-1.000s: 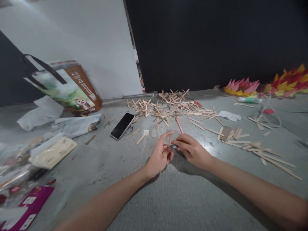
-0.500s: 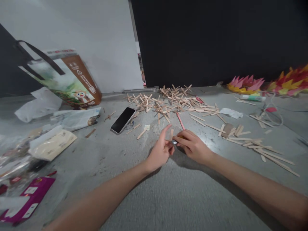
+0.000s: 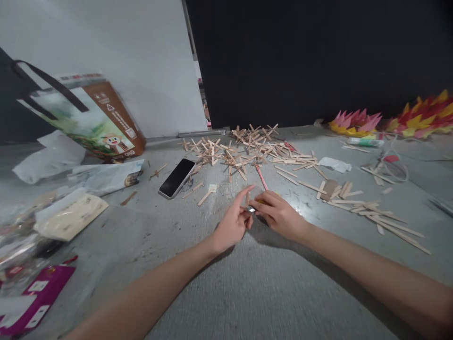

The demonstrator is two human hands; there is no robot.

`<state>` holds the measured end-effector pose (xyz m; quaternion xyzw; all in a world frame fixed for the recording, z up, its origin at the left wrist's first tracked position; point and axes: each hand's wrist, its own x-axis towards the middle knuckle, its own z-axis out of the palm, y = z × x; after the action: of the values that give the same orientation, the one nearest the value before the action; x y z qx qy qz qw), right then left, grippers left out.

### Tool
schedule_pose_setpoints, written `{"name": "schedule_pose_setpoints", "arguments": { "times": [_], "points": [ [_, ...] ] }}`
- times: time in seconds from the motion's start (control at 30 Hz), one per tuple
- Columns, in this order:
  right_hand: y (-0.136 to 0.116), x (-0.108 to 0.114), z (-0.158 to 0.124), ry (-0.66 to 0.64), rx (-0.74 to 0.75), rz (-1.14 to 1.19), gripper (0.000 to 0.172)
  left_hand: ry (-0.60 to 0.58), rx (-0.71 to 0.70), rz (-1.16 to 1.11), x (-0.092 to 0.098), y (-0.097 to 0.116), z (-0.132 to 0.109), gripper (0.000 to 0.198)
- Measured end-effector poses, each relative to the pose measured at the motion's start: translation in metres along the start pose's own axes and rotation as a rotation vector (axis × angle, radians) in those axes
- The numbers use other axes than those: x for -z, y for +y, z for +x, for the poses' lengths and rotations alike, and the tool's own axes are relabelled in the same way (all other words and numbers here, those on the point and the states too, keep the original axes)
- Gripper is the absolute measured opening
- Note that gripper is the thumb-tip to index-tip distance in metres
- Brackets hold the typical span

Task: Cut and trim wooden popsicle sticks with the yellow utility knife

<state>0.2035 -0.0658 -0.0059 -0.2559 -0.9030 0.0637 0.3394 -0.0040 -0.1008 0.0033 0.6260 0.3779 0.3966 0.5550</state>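
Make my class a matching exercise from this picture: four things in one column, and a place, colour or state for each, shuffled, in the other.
Column one
1. Phone
2. Packet
3. Crossed wooden sticks
4. Right hand

Column two
A. Gripping a small shiny-ended object
B. Lying with its dark screen up
C. Heaped in front of the black panel
D. Purple, with white patches

Right pairs: 1-B, 2-D, 3-C, 4-A
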Motion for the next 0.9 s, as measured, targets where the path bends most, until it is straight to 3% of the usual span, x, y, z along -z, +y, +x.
{"name": "schedule_pose_setpoints", "arguments": {
  "times": [0.47,0.9],
  "points": [
    [-0.0006,0.005,0.0011,0.076,-0.054,0.033,0.031,0.1,0.042,-0.195,-0.0039,0.0078,-0.0014,0.072],
    [0.0019,0.0032,-0.0018,0.025,-0.087,0.048,0.03,0.041,0.039,-0.214,-0.0036,0.0072,-0.0034,0.077]
  ]
}}
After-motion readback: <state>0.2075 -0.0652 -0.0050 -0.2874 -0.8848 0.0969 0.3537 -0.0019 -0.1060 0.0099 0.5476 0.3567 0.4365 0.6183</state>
